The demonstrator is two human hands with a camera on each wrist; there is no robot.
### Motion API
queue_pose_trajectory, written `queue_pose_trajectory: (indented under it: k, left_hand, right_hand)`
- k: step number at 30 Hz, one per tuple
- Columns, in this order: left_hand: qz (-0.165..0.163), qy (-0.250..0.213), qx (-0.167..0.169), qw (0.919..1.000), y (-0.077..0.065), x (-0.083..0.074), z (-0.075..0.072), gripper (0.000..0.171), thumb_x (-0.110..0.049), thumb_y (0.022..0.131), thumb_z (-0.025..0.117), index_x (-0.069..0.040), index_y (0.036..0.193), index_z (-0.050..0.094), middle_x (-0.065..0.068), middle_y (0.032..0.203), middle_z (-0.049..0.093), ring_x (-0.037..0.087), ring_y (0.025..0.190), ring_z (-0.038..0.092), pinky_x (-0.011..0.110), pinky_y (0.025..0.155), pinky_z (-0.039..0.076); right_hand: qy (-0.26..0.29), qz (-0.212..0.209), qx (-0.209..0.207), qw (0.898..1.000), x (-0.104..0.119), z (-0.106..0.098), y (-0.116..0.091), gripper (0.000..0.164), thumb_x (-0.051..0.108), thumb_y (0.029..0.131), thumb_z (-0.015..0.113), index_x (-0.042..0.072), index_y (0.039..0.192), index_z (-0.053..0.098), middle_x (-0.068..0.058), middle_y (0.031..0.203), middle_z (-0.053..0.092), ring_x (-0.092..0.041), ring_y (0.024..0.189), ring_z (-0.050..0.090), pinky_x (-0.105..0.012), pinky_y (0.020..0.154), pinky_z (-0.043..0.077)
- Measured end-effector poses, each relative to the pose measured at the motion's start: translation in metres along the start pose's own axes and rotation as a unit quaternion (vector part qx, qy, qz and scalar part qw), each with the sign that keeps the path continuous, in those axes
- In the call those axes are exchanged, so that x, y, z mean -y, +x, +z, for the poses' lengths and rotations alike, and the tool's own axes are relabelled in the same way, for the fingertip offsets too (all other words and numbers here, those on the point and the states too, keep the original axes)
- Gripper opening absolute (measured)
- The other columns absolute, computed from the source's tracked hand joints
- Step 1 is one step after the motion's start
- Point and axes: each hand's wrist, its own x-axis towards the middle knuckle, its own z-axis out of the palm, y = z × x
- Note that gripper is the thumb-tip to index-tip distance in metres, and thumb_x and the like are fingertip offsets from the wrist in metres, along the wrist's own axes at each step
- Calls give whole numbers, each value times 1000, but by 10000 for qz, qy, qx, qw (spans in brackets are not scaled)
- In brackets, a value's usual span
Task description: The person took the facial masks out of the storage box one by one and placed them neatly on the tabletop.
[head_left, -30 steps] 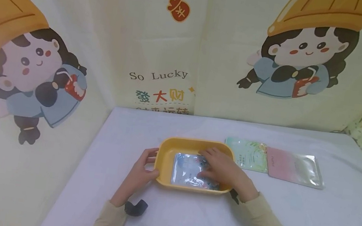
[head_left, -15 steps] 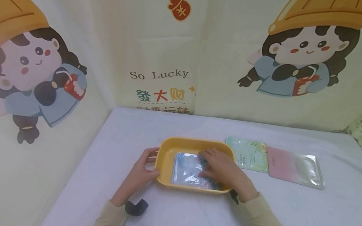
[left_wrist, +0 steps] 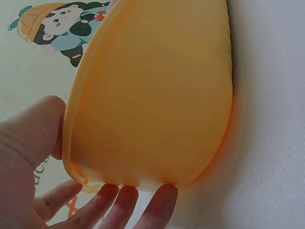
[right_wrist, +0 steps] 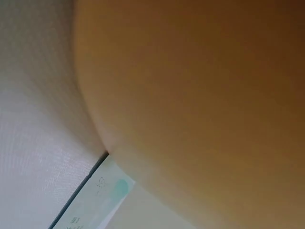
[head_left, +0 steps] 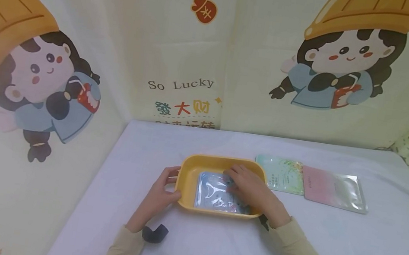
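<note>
A yellow plastic basin (head_left: pixel 189 182) sits on the white-covered table. My left hand (head_left: pixel 164 189) grips its left end; in the left wrist view, the thumb lies at the rim and the fingertips (left_wrist: pixel 164 195) press along the outer wall. Inside the basin lies a flat, shiny blue foil sachet (head_left: pixel 212 194) with printing. My right hand (head_left: pixel 248 188) reaches over the right end, its fingers at the sachet's far edge. I cannot tell whether they pinch it. In the right wrist view the basin's wall (right_wrist: pixel 190 95) fills most of the picture and hides that hand.
Right of the basin lie a green floral sachet (head_left: pixel 285 176) and a pink and silver sachet (head_left: pixel 333 189), edge to edge. A dark curved piece (head_left: pixel 155 234) is by the left wrist. Printed cloth (head_left: pixel 246 107) hangs behind the table.
My right thumb has drawn up towards the fingers over the blue sachet, and the shine on the sachet has shifted. The left hand and the basin stay put.
</note>
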Motion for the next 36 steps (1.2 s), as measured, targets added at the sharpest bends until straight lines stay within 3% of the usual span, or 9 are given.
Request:
queue_pose_trajectory:
  k: [4, 8, 18, 30, 36]
  left_hand:
    - [12, 4, 24, 10000, -2, 0, 1, 67, -8, 80, 65, -24, 141, 44, 5, 142, 51, 30, 127, 53, 42, 90, 57]
    - [15, -37, 38, 10000, -3, -1, 1, 66, -8, 80, 65, -24, 141, 45, 6, 142, 51, 30, 127, 53, 43, 91, 57]
    - [-13, -69, 20, 10000, -7, -3, 4, 66, -7, 81, 65, -24, 141, 44, 5, 143, 50, 30, 128, 52, 43, 91, 57]
    - [23, -70, 12, 10000, -9, -6, 4, 66, -8, 81, 65, -23, 142, 43, 4, 143, 50, 28, 128, 52, 45, 93, 56]
    - [53, -182, 39, 9998, -9, -5, 4, 67, -8, 80, 66, -23, 142, 44, 4, 142, 51, 27, 128, 52, 46, 94, 55]
  right_hand:
    - [-42, -24, -77, 10000, 0, 0, -1, 34, 3, 87, 70, 8, 120, 65, -2, 109, 62, -17, 100, 59, -33, 91, 54]
    - [-19, 70, -38, 10000, -1, 0, -3, 41, -7, 85, 66, 11, 122, 64, -2, 116, 62, -18, 108, 59, -34, 96, 53]
    - [-17, 49, -90, 9999, -3, -5, -4, 35, -2, 89, 66, 14, 119, 66, -1, 116, 64, -17, 104, 62, -35, 97, 54]
    - [846, 245, 108, 9961, -10, -19, -11, 26, 6, 92, 66, 19, 115, 69, 9, 109, 66, -10, 105, 60, -35, 98, 53]
    - [1539, 36, -63, 9881, -15, -28, -16, 23, 5, 92, 66, 17, 111, 69, 8, 108, 67, -11, 102, 61, -37, 95, 54]
